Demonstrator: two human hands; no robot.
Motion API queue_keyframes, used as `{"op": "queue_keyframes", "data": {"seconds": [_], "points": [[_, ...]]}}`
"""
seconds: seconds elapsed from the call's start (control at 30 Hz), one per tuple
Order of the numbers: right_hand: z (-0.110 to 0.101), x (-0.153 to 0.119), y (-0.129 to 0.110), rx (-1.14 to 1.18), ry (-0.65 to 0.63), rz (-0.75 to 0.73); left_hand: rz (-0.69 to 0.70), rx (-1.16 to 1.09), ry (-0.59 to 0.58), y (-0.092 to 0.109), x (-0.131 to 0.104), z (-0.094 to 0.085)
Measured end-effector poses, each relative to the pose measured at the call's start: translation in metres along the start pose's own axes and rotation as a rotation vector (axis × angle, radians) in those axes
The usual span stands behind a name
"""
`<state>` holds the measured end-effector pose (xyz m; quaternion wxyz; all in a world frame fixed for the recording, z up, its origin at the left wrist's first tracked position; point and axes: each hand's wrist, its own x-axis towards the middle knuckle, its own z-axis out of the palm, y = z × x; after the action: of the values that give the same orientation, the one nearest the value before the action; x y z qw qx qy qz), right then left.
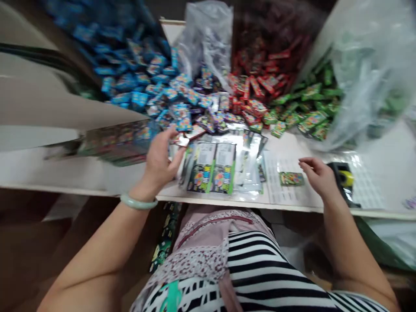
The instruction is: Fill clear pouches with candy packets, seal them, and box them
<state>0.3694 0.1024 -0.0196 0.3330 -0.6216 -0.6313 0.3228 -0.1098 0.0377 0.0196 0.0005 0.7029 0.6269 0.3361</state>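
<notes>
Head view: I judge this a picking step, the left hand spread beside a blue packet and needing a pinch, the right hand, closure unclear, beside a green packet near the worktop's front edge.

And here, just behind the left hand, a smooth, rounded bangle is circling the wrist, and it's showing a pale, milky green. Down the front, bold black and white stripes are running across the shirt, and the same stripes are coming up again on the sleeve at lower right. Over that, a dusty pink apron is covering the lap, a dark red trim is curving across it, and a speckled, wine-and-white band is following below. A pink strap is hanging near a bright teal strip.
</notes>
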Motion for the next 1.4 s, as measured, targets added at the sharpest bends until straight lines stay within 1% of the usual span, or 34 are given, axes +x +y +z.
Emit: {"op": "queue_keyframes", "data": {"seconds": [0.03,0.07,0.1,0.17,0.2,0.23,0.3,0.4,0.47,0.53,0.6,0.67,0.73,0.8,0.87,0.93,1.03,1.13,1.23,1.4], "points": [[-0.002,0.005,0.008,-0.107,0.01,-0.034,0.041,-0.142,-0.148,0.025,0.005,0.023],[-0.001,0.012,0.016,-0.194,-0.006,-0.068,0.048,-0.273,-0.311,0.051,0.009,0.046],[0.002,0.019,0.021,-0.268,-0.028,-0.104,0.04,-0.374,-0.444,0.076,0.013,0.069],[0.011,0.036,0.027,-0.401,-0.083,-0.181,0.052,-0.476,-0.651,0.119,0.02,0.111],[0.017,0.044,0.028,-0.466,-0.112,-0.204,0.035,-0.486,-0.698,0.134,0.024,0.129],[0.022,0.052,0.027,-0.527,-0.141,-0.209,0.002,-0.477,-0.706,0.145,0.028,0.145],[0.031,0.067,0.023,-0.625,-0.207,-0.176,-0.087,-0.459,-0.687,0.159,0.036,0.168],[0.036,0.08,0.02,-0.672,-0.277,-0.121,-0.275,-0.561,-0.665,0.167,0.044,0.19],[0.035,0.083,0.021,-0.631,-0.27,-0.107,-0.396,-0.704,-0.655,0.172,0.045,0.203],[0.033,0.083,0.025,-0.543,-0.223,-0.085,-0.466,-0.808,-0.619,0.178,0.044,0.214],[0.028,0.079,0.031,-0.468,-0.17,-0.058,-0.495,-0.844,-0.581,0.182,0.042,0.221],[0.024,0.072,0.037,-0.306,-0.116,0.01,-0.513,-0.852,-0.557,0.183,0.04,0.223],[0.019,0.062,0.042,-0.009,-0.085,0.124,-0.536,-0.864,-0.549,0.181,0.038,0.219],[0.016,0.051,0.046,0.305,-0.087,0.228,-0.546,-0.887,-0.558,0.178,0.037,0.215],[0.015,0.042,0.048,0.463,-0.086,0.279,-0.534,-0.912,-0.548,0.176,0.035,0.212],[0.016,0.034,0.048,0.511,-0.036,0.29,-0.519,-0.919,-0.514,0.175,0.034,0.212],[0.016,0.026,0.048,0.503,0.046,0.263,-0.536,-0.918,-0.488,0.176,0.032,0.216],[0.014,0.02,0.048,0.508,0.017,0.276,-0.567,-0.926,-0.512,0.178,0.031,0.22],[0.01,0.015,0.048,0.523,-0.01,0.279,-0.565,-0.88,-0.51,0.181,0.033,0.221],[0.007,0.01,0.051,0.425,0.009,0.245,-0.481,-0.722,-0.493,0.186,0.033,0.218]]}}
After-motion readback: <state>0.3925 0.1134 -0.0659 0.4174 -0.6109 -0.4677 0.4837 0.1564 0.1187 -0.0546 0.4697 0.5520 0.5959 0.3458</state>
